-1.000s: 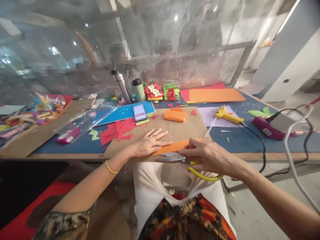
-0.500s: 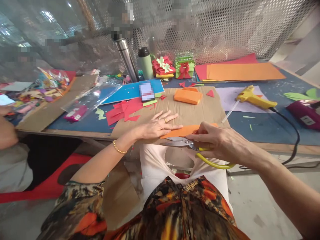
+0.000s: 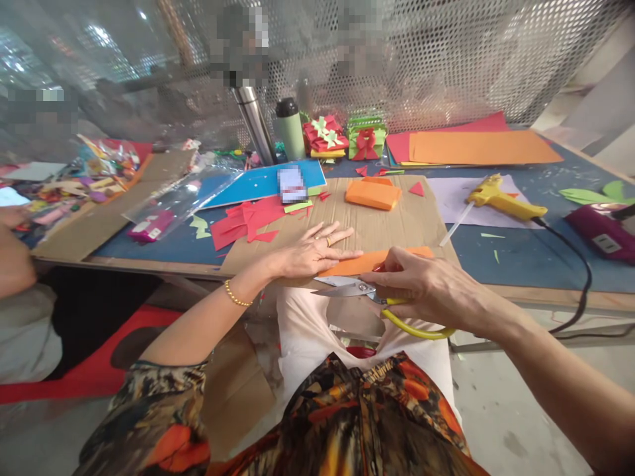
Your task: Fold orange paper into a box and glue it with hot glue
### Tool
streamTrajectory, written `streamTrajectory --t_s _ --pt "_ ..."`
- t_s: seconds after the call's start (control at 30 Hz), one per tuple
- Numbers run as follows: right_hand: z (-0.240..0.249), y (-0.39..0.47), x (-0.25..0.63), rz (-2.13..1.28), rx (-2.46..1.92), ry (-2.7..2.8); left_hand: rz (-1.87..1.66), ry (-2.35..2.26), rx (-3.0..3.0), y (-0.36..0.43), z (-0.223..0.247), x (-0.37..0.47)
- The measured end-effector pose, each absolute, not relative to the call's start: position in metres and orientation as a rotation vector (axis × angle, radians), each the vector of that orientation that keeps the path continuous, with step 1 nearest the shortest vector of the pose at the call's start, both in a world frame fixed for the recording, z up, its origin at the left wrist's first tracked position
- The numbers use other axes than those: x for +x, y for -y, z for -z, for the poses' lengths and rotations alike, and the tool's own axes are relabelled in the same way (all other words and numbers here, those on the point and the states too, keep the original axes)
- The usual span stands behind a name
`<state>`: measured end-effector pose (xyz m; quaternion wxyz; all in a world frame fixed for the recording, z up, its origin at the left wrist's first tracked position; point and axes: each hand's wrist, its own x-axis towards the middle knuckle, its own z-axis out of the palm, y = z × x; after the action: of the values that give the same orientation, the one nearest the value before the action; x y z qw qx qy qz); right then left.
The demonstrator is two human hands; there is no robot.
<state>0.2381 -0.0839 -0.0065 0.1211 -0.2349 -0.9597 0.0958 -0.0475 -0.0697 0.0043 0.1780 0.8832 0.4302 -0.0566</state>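
Note:
My left hand [image 3: 315, 252] lies flat with its fingers spread, pressing one end of an orange paper strip [image 3: 347, 264] onto the cardboard sheet [image 3: 414, 225]. In my right hand [image 3: 421, 284] is a pair of scissors [image 3: 354, 289] with yellow handles. Its blades are parted and point left, just below the strip's near edge at the table's front. The right fingers also cover part of the strip; whether they pinch it I cannot tell. Beyond both hands, a folded orange paper piece [image 3: 373, 194] rests on the cardboard.
A yellow glue gun [image 3: 506, 198] lies on lilac paper [image 3: 446, 198], its cord trailing right. Red scraps [image 3: 243, 225], a phone [image 3: 292, 184] and a blue board [image 3: 223, 188] sit left. Two bottles [image 3: 290, 132] and decorated paper bags [image 3: 367, 139] stand behind. Another person's arm [image 3: 14, 254] shows far left.
The scissor blades have spread wider, and my right hand has shifted slightly left with them. My left hand stays flat in the same spot.

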Motion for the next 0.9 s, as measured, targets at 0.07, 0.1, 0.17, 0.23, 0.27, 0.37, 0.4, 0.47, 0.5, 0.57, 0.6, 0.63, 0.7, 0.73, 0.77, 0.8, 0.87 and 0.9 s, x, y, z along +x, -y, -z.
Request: streamTrajectory --t_s 0.07,0.1,0.17,0.23,0.27,0.37,0.4,0.47,0.5,0.57,0.6,0.63,0.7,0.73,0.77,0.8,0.87,0.9 --pt "0.003 0.089 0.240 -0.393 -0.641 2.805 0.159 -1.221 2.499 0.069 -0.005 -0.047" --pt "0.002 0.093 0.243 -0.446 -0.629 2.797 0.154 -1.220 2.504 0.069 -0.005 -0.048" --pt "-0.001 0.100 0.254 -0.527 -0.658 2.752 0.136 -1.211 2.525 0.069 -0.003 -0.051" --pt "-0.003 0.105 0.270 -0.558 -0.731 2.649 0.104 -1.199 2.556 0.070 0.002 -0.055" --pt "-0.002 0.105 0.279 -0.540 -0.777 2.572 0.077 -1.192 2.579 0.070 0.004 -0.057" --pt "0.002 0.097 0.305 -0.346 -0.987 2.306 -0.069 -1.184 2.681 0.069 0.013 -0.063" --pt "0.004 0.092 0.312 -0.272 -1.074 2.240 -0.113 -1.198 2.692 0.069 0.015 -0.064" --pt "0.007 0.082 0.325 -0.132 -1.252 2.134 -0.169 -1.232 2.688 0.069 0.017 -0.065" --pt "0.009 0.078 0.329 -0.081 -1.335 2.091 -0.198 -1.248 2.681 0.070 0.017 -0.065" --pt "0.012 0.074 0.336 -0.043 -1.488 2.032 -0.273 -1.297 2.664 0.071 0.018 -0.066" --pt "0.013 0.073 0.339 -0.045 -1.563 2.011 -0.320 -1.335 2.657 0.071 0.019 -0.066" --pt "0.014 0.073 0.341 -0.051 -1.637 1.992 -0.368 -1.379 2.653 0.071 0.020 -0.067" --pt "0.015 0.073 0.343 -0.047 -1.775 1.946 -0.452 -1.462 2.671 0.070 0.022 -0.069" --pt "0.015 0.073 0.344 -0.035 -1.833 1.922 -0.495 -1.492 2.695 0.070 0.023 -0.069" --pt "0.015 0.073 0.344 -0.021 -1.879 1.905 -0.543 -1.515 2.725 0.071 0.023 -0.068" --pt "0.014 0.073 0.344 -0.006 -1.910 1.898 -0.595 -1.528 2.757 0.072 0.023 -0.067" --pt "0.013 0.073 0.345 0.029 -1.951 1.905 -0.681 -1.516 2.815 0.074 0.023 -0.060" --pt "0.013 0.075 0.347 0.050 -1.968 1.915 -0.697 -1.487 2.840 0.076 0.023 -0.056"
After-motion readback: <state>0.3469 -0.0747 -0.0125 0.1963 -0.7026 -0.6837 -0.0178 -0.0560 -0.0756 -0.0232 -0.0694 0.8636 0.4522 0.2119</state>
